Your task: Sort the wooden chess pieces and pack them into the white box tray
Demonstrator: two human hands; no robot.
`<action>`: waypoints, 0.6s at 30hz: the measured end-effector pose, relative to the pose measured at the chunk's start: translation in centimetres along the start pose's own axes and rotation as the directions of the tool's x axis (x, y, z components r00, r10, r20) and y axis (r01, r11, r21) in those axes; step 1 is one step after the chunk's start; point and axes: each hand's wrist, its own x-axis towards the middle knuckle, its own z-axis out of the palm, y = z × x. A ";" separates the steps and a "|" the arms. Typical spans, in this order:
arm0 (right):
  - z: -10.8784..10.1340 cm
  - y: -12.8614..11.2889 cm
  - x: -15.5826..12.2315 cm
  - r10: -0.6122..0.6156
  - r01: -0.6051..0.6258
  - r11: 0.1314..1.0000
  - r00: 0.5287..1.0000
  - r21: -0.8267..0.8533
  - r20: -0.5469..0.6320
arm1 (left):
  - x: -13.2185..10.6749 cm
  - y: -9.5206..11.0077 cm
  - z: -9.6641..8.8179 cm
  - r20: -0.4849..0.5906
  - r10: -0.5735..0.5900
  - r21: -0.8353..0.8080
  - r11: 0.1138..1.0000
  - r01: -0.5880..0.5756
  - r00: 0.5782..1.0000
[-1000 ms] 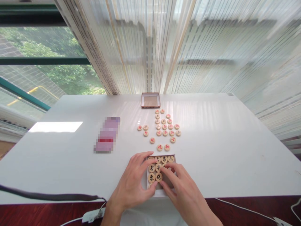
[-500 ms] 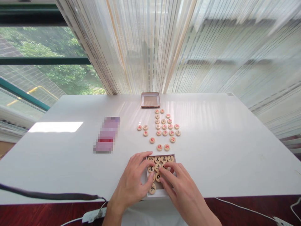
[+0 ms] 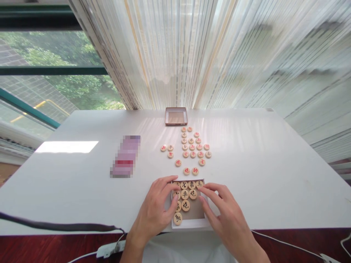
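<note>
A shallow white box (image 3: 192, 223) at the table's front edge holds several round wooden Chinese chess pieces with black characters. They fill the far row and step down towards the near left corner, where one horse piece (image 3: 177, 218) lies. My left hand (image 3: 155, 204) rests at the box's left side, thumb and fingers apart, partly covering the left-hand pieces. On the other side is my right hand (image 3: 229, 210), fingers spread and holding nothing. Its fingertips are by the far right horse piece (image 3: 199, 184). A cannon piece (image 3: 193, 194) lies in the second row.
More chess pieces, red and black, lie scattered on the white table (image 3: 263, 175) beyond the box. A box lid (image 3: 176, 117) sits at the back edge. To the left is a blurred-out purple item (image 3: 126, 157). A black cable (image 3: 55, 226) crosses the left front corner.
My right hand has moved right, from over the middle pieces to the box's right edge, uncovering the cannon piece. My left hand has hardly moved.
</note>
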 end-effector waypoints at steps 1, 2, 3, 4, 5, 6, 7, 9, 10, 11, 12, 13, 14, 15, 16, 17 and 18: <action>-0.1 0.3 -0.1 0.028 -0.028 0.999 1.000 0.015 -0.012 | 0.0 0.0 0.0 -0.006 -0.010 -0.011 1.000 0.010 1.000; -0.3 0.6 -0.1 0.057 -0.056 0.998 0.998 0.034 -0.022 | 0.0 0.0 0.0 -0.011 -0.025 -0.025 0.999 0.024 1.000; -0.4 0.9 -0.1 0.086 -0.085 0.995 0.996 0.056 -0.026 | 0.0 0.0 0.0 -0.015 -0.044 -0.039 0.998 0.043 0.999; -0.5 1.2 0.0 0.113 -0.111 0.991 0.993 0.078 -0.026 | 0.0 0.1 0.1 -0.022 -0.064 -0.055 0.997 0.063 0.998; -0.5 1.5 0.1 0.134 -0.131 0.986 0.991 0.099 -0.025 | 0.1 0.1 0.1 -0.031 -0.086 -0.072 0.994 0.083 0.996; -0.6 1.7 0.2 0.149 -0.146 0.983 0.989 0.115 -0.023 | 0.3 0.2 0.0 -0.043 -0.106 -0.091 0.991 0.102 0.993; -0.6 2.0 0.3 0.156 -0.152 0.980 0.987 0.127 -0.025 | 0.5 0.3 0.0 -0.058 -0.124 -0.110 0.987 0.117 0.991; -0.5 2.4 0.6 0.156 -0.151 0.979 0.987 0.141 -0.028 | 1.2 0.4 -0.2 -0.102 -0.143 -0.142 0.982 0.127 0.985; -0.4 2.6 0.7 0.153 -0.147 0.978 0.988 0.146 -0.030 | 1.8 0.5 -0.4 -0.130 -0.145 -0.151 0.981 0.125 0.981; -0.3 2.7 0.7 0.150 -0.144 0.978 0.988 0.153 -0.031 | 2.5 0.6 -0.6 -0.164 -0.142 -0.151 0.982 0.117 0.976; -0.1 2.9 0.7 0.149 -0.141 0.977 0.988 0.161 -0.033 | 3.3 0.6 -0.8 -0.207 -0.138 -0.143 0.984 0.110 0.969; 0.0 3.0 0.6 0.146 -0.138 0.976 0.989 0.171 -0.037 | 4.1 0.6 -1.1 -0.252 -0.132 -0.126 0.987 0.103 0.959; 0.1 3.1 0.6 0.145 -0.135 0.974 0.989 0.181 -0.042 | 5.1 0.5 -1.4 -0.285 -0.126 -0.104 0.990 0.100 0.950; 0.2 3.2 0.5 0.144 -0.133 0.973 0.988 0.190 -0.048 | 6.1 0.4 -1.7 -0.312 -0.130 -0.080 0.991 0.111 0.941; 0.2 3.3 0.4 0.145 -0.132 0.971 0.988 0.197 -0.051 | 7.2 0.2 -2.1 -0.325 -0.123 -0.046 0.992 0.114 0.938; 0.3 3.4 0.4 0.147 -0.134 0.970 0.988 0.202 -0.053 | 8.2 0.0 -2.4 -0.324 -0.108 -0.002 0.994 0.113 0.940; 0.3 3.4 0.4 0.149 -0.136 0.969 0.987 0.204 -0.054 | 9.2 -0.4 -2.8 -0.305 -0.100 0.041 0.992 0.118 0.947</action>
